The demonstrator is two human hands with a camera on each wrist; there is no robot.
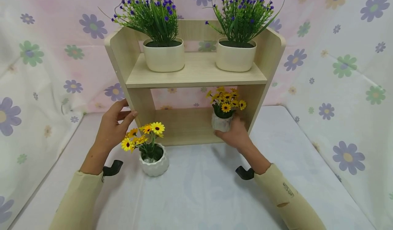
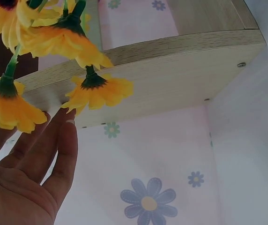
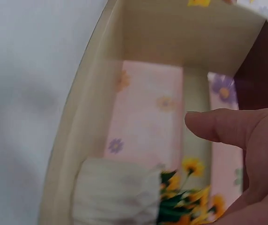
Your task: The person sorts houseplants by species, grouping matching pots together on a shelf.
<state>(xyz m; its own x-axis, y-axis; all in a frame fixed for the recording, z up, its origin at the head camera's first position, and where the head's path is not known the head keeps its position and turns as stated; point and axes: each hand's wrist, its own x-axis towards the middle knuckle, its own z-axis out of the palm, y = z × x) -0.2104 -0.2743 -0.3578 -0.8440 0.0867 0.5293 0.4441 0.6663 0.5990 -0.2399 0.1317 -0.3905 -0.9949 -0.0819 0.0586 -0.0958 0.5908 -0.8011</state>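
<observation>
My left hand (image 1: pixel 113 126) is at the outer left side of a light wooden shelf unit (image 1: pixel 196 84). In the left wrist view its fingers (image 2: pixel 67 145) stretch toward the side panel and seem to touch it. Below that hand, a textured white pot (image 1: pixel 155 165) with yellow flowers (image 1: pixel 141 138) stands on the table. My right hand (image 1: pixel 236 132) is beside a second white pot (image 1: pixel 221 121) with yellow flowers (image 1: pixel 227 100), at the right end of the lower shelf. Its straight thumb (image 3: pixel 218 125) looks apart from the pot in the right wrist view; its other fingers are mostly hidden.
Two cream oval pots, one left (image 1: pixel 164 57) and one right (image 1: pixel 235 57), hold purple-flowered plants on the upper shelf. A white cloth (image 1: pixel 196 196) covers the table. Flower-printed curtains (image 1: pixel 337 69) hang behind and at both sides.
</observation>
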